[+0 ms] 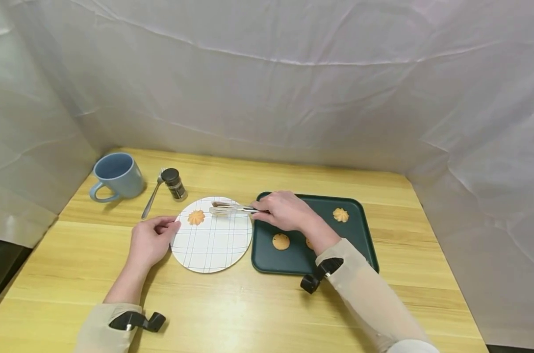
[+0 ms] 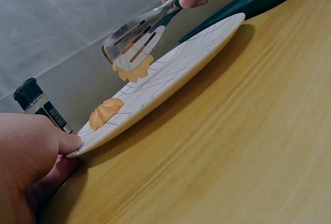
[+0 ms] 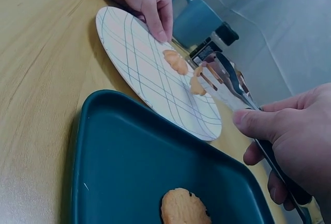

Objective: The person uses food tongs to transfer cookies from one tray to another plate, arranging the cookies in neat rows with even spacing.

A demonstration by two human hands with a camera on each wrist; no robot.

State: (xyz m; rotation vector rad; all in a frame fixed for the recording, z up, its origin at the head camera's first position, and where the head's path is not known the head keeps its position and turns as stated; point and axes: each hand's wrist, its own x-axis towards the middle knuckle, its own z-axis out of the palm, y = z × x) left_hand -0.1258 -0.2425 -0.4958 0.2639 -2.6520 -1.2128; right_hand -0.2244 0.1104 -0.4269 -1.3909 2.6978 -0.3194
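Note:
My left hand [image 1: 151, 241] pinches the left rim of a white plate [image 1: 211, 250] with a grid pattern. One flower-shaped cookie [image 1: 196, 217] lies on the plate near those fingers. In my right hand [image 1: 286, 212] I hold serving tongs [image 1: 231, 209] with slotted metal ends and dark handles, reaching over the plate's far side. Between the tong ends a second flower-shaped cookie [image 2: 136, 73] shows in the left wrist view, close over the plate. Under my right forearm is a dark green tray [image 1: 267, 262] with a round cookie [image 1: 281, 241], a flower-shaped cookie [image 1: 341, 214] and another partly hidden one.
A blue mug [image 1: 122, 177] stands at the back left. Beside it lie a fork [image 1: 152, 197] and a black-capped spice jar [image 1: 175, 185], just behind the plate. Pale fabric [image 1: 267, 108] hangs around the wooden table's back and sides.

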